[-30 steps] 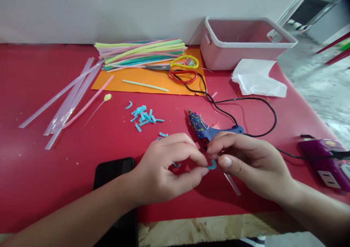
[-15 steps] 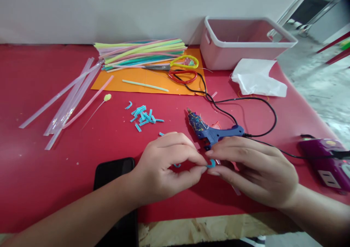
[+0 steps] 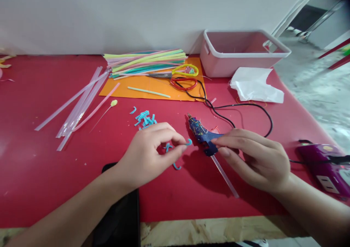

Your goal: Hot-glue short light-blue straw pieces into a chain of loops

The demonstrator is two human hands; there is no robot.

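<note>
A small curved piece of blue pipe cleaner [image 3: 189, 142] is pinched between the thumb and forefinger of my left hand [image 3: 154, 154]. My right hand [image 3: 253, 157] is over the handle of the blue glue gun [image 3: 201, 132], its thumb and forefinger slightly apart and nothing seen between them. Whether the fingertips touch the gun is unclear. A clear glue stick [image 3: 224, 176] sticks out of the gun's back end. Below my left hand lie curled blue pieces [image 3: 177, 166]. Short cut blue pieces [image 3: 144, 119] form a pile beyond it, partly hidden.
Pipe cleaners [image 3: 147, 62] and scissors [image 3: 161, 75] rest on orange paper [image 3: 117, 91]. Clear glue sticks [image 3: 79, 105] lie left. A pink bin [image 3: 235, 65], white paper [image 3: 255, 85] and purple power box [image 3: 325, 167] are at right. A phone [image 3: 120, 218] lies under my left forearm.
My hands have moved apart. The left has drawn away leftward with the curved blue piece; the right has let go of it and is over the glue gun's handle.
</note>
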